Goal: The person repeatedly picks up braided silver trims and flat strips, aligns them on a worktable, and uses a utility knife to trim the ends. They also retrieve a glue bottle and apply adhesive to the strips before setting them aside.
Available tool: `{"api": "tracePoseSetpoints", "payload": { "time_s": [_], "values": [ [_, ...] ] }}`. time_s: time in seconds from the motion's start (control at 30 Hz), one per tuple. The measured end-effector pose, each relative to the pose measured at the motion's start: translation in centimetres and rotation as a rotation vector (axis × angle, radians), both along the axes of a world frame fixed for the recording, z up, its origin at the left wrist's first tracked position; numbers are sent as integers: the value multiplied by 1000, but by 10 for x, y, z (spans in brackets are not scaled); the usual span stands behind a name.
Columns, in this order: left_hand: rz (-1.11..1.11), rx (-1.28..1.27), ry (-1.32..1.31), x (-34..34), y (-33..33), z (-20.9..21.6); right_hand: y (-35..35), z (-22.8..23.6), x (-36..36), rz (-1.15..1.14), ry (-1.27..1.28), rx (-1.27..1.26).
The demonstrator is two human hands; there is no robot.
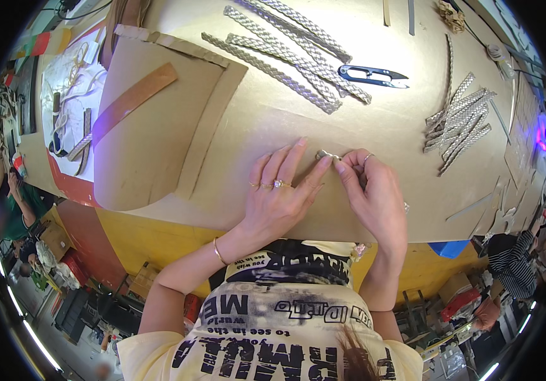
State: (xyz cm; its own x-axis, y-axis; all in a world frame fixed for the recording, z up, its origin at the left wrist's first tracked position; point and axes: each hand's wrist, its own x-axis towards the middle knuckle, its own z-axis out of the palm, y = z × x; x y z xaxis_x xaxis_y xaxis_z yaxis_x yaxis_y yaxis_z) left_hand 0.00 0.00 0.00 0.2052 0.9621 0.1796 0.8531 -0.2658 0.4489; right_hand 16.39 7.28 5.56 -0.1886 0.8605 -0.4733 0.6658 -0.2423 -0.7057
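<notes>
A short piece of braided cord (pixel 328 154), silvery beige, lies at the table's middle between my hands. My right hand (pixel 374 193) pinches its right end between thumb and index finger, the other fingers curled. My left hand (pixel 282 181) lies palm down with fingers stretched and spread, its index fingertip touching the piece from below; its thumb is partly hidden. Beyond them lie several long braided straps (pixel 285 60) and black-handled thread snips (pixel 374 75). To the right sits a pile of shorter braided pieces (pixel 460 120).
At left, a large curved brown sheet (pixel 152 127) carries a tan strip (pixel 136 98). Behind it, a red-edged board (pixel 73 187) holds white material and strap loops. Thin strips lie at the right. Other people stand beyond both table ends, and a blue bin (pixel 448 248) is below the near edge.
</notes>
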Motion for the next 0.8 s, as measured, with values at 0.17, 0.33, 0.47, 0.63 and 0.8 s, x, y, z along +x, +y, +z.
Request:
{"api": "tracePoseSetpoints", "payload": {
  "time_s": [0.17,0.33,0.47,0.63,0.8],
  "values": [
    [3,43,13,-1,-2,1,-1,-1,5,14,37,-33],
    [3,52,-1,-3,-2,2,2,-3,12,-32,158,-149],
    [-3,63,-18,-4,-2,1,1,-4,8,-38,113,-122],
    [14,30,-7,-1,-1,1,2,-2,4,-23,61,-67],
    [11,-3,-7,-1,1,2,2,-2,2,-25,43,-53]
  ]
}}
